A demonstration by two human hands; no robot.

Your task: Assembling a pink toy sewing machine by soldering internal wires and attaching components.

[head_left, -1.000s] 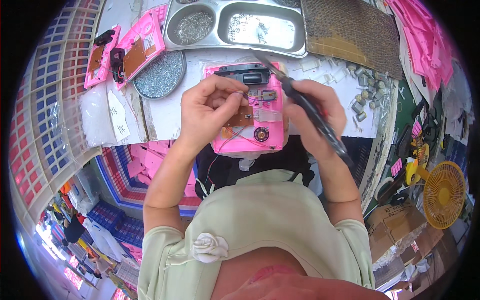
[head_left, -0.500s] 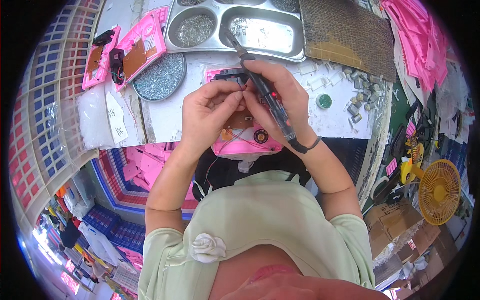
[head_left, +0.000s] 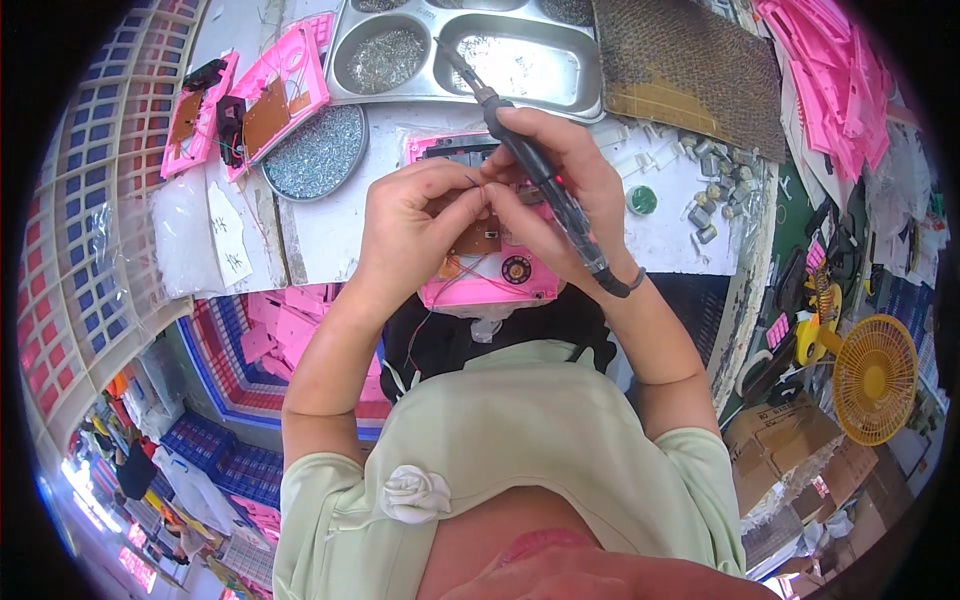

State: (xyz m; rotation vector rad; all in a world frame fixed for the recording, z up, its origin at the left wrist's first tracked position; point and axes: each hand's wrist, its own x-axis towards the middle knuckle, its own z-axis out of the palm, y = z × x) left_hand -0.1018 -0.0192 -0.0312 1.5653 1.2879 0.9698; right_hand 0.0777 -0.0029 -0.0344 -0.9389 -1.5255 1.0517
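Note:
A pink plastic housing (head_left: 482, 293) lies at the table's near edge, with a brown circuit board (head_left: 476, 240), a round black speaker part (head_left: 517, 268) and thin wires in it. Above it my left hand (head_left: 412, 215) is closed, thumb and forefinger pinching a thin dark wire (head_left: 471, 180). My right hand (head_left: 578, 185) grips a black soldering iron (head_left: 550, 188) with a red light, its metal tip slanting up and left over the steel tray. Thumb and finger of that hand meet the left fingertips at the wire; what they pinch there is partly hidden.
Beyond the hands stand a steel compartment tray (head_left: 425, 95) and a round dish of screws (head_left: 318, 150). Two more pink housings (head_left: 290, 95) lie at left. Small metal parts (head_left: 715, 180) and a green round piece (head_left: 642, 200) lie at right, near a yellow fan (head_left: 875, 380).
Both hands stay together over the housing, with small finger movements. The right fingers have shifted on the iron, and its tip sits slightly higher and farther left.

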